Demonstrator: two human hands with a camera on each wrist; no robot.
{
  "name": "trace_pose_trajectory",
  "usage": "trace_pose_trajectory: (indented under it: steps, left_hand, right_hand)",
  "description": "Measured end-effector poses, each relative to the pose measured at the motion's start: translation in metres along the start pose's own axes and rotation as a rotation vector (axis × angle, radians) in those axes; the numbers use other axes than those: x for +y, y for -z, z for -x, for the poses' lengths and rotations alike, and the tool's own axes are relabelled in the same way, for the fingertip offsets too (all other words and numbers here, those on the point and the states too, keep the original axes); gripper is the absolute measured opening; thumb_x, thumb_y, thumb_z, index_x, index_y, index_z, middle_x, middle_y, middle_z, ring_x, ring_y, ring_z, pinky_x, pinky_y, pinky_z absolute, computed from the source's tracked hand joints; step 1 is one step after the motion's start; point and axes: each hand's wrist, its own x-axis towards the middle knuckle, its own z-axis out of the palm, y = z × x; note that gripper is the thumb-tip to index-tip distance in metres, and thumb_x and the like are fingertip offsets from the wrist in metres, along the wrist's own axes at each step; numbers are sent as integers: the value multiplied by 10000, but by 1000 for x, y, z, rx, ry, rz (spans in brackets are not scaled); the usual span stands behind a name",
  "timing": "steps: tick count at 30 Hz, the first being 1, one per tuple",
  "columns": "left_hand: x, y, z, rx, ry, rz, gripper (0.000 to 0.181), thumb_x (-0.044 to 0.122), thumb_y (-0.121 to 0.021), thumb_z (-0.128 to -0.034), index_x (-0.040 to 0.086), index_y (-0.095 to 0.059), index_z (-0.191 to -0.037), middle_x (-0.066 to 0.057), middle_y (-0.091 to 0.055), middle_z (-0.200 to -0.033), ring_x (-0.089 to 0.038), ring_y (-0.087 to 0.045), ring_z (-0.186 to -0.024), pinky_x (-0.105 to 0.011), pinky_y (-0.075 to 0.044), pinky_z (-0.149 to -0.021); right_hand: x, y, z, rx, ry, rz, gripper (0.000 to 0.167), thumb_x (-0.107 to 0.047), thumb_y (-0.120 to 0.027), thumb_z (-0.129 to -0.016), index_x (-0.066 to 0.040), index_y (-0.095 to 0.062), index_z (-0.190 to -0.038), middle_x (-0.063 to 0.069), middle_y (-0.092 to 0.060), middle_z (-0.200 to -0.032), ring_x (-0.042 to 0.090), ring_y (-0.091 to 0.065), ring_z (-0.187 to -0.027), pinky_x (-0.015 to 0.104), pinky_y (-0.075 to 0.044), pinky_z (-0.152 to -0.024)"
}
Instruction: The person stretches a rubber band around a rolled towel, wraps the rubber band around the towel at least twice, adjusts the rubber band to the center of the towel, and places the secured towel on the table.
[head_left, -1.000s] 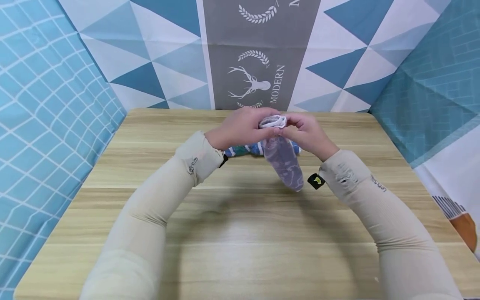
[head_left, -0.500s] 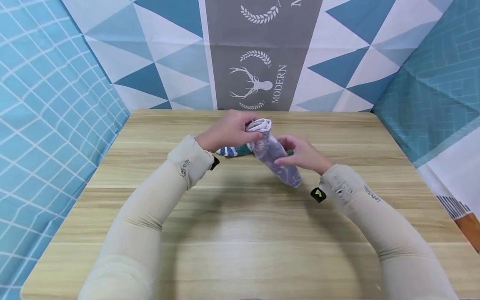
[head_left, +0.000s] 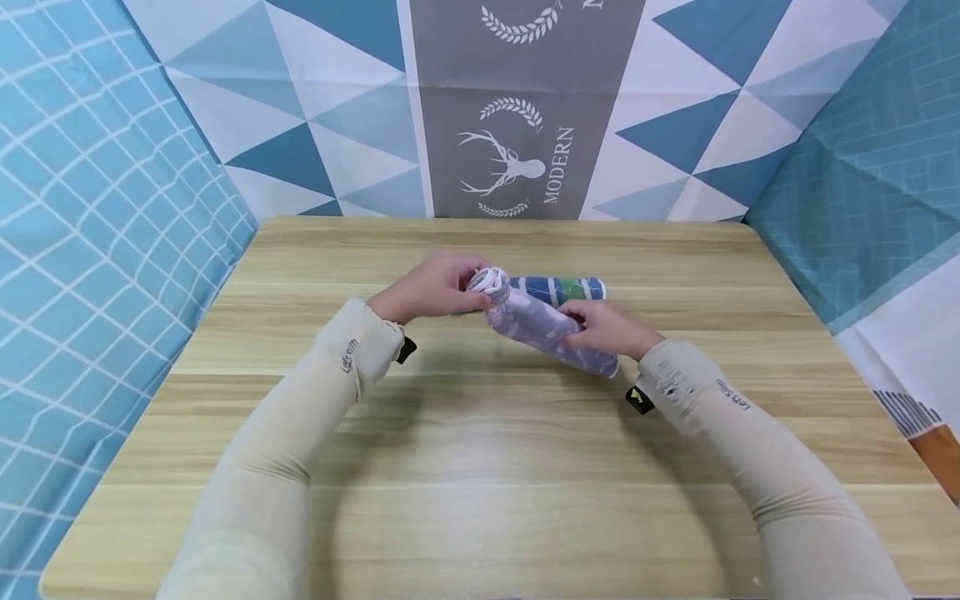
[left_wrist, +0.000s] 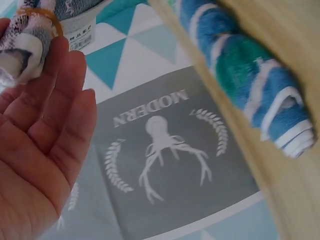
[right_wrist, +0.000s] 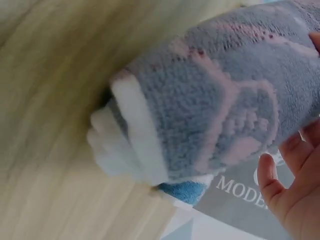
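A rolled grey-purple towel (head_left: 528,321) with pale pink markings and white edging slants over the table. My left hand (head_left: 431,289) holds its left end, where the white-edged coil shows. My right hand (head_left: 609,327) grips the roll nearer its right end, thumb in front. In the left wrist view an orange-brown band (left_wrist: 54,19) goes round the towel's end, beside a white printed label (left_wrist: 80,39). Just behind lies a second rolled towel (head_left: 558,289), striped blue, white and green; the held roll and left hand hide part of it.
The wood-grain table (head_left: 480,483) reaches from the person to a patterned back sheet (head_left: 360,108) with a printed deer head. Blue grid cloth (head_left: 90,208) hangs at the left, and teal cloth (head_left: 885,192) at the right.
The grey-purple roll has come down and left, and lies flatter. The left hand has lowered with it; the right hand has left the coiled end and grips farther along the roll.
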Motion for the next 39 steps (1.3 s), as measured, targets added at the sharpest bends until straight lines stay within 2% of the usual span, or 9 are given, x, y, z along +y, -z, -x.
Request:
trace_pose_trajectory:
  steps: [2, 4, 10, 15, 22, 26, 30, 34, 39]
  left_hand:
    - [-2, -4, 1, -2, -18, 20, 258, 90, -668, -772, -20, -654, -1005, -2, -591, -707, -142, -481, -600, -237, -389, -548]
    - [-3, -7, 1, 14, -37, 30, 259, 81, -665, -759, -25, -661, -996, 0, -595, -702, -126, -476, -599, -228, -388, -548]
    - [3, -17, 0, 138, -106, 98, 258, 58, -694, -790, -59, -676, -1019, -66, -656, -766, -125, -529, -627, -227, -439, -563]
    - [9, -26, 0, 264, -155, 109, 224, 24, -677, -800, -90, -685, -992, -164, -687, -895, -214, -555, -748, -268, -455, -644]
    - [19, -33, -4, 274, -190, 103, 240, 19, -664, -799, -81, -694, -1016, -143, -696, -875, -238, -480, -768, -301, -428, -660]
    - [27, -33, -7, 230, -174, 89, 261, 35, -677, -807, -77, -683, -1043, -133, -695, -889, -240, -505, -805, -304, -442, -709]
    - [35, -30, -12, 116, -158, 34, 307, 98, -664, -853, -36, -657, -1129, -86, -680, -893, -230, -530, -850, -305, -436, -768]
    - [40, -26, -13, 43, -142, 5, 306, 94, -644, -874, -38, -640, -1150, -79, -661, -892, -231, -533, -859, -307, -443, -780]
    - [42, -24, -11, 63, -138, 21, 268, 38, -647, -859, -78, -645, -1100, -132, -661, -925, -253, -565, -878, -311, -464, -789]
  right_hand:
    - [-3, 0, -1, -36, 25, 36, 281, -108, -718, -828, 1, -626, -1071, 26, -593, -839, 140, -486, -693, 286, -429, -607]
    - [-10, 2, -1, 7, 123, 40, 248, -103, -702, -852, 14, -639, -1060, 42, -614, -850, 162, -522, -712, 298, -454, -628]
    - [-43, 12, -15, 363, 606, 112, 175, 94, -692, -791, 35, -704, -955, 137, -704, -896, 267, -656, -808, 412, -501, -729]
    - [-52, 12, -26, 496, 876, 260, 198, 104, -765, -688, 11, -716, -856, 131, -700, -819, 275, -659, -751, 432, -514, -689]
    - [-44, 13, -18, 530, 918, 286, 265, 116, -820, -595, 42, -697, -817, 148, -692, -792, 277, -655, -709, 412, -541, -654]
    - [-40, 14, -16, 548, 927, 310, 111, -33, -757, -793, 51, -691, -819, 163, -690, -802, 295, -651, -723, 433, -532, -673]
    - [-36, 13, -14, 586, 940, 284, 337, -206, -539, -977, 52, -643, -788, 177, -658, -780, 316, -620, -706, 441, -505, -649]
    - [-34, 11, -13, 598, 957, 269, 349, -241, -528, -980, 47, -636, -815, 197, -637, -834, 327, -599, -730, 435, -498, -632]
    - [-34, 9, -14, 539, 953, 142, 335, -267, -581, -939, 39, -638, -816, 201, -600, -873, 302, -579, -766, 356, -494, -681]
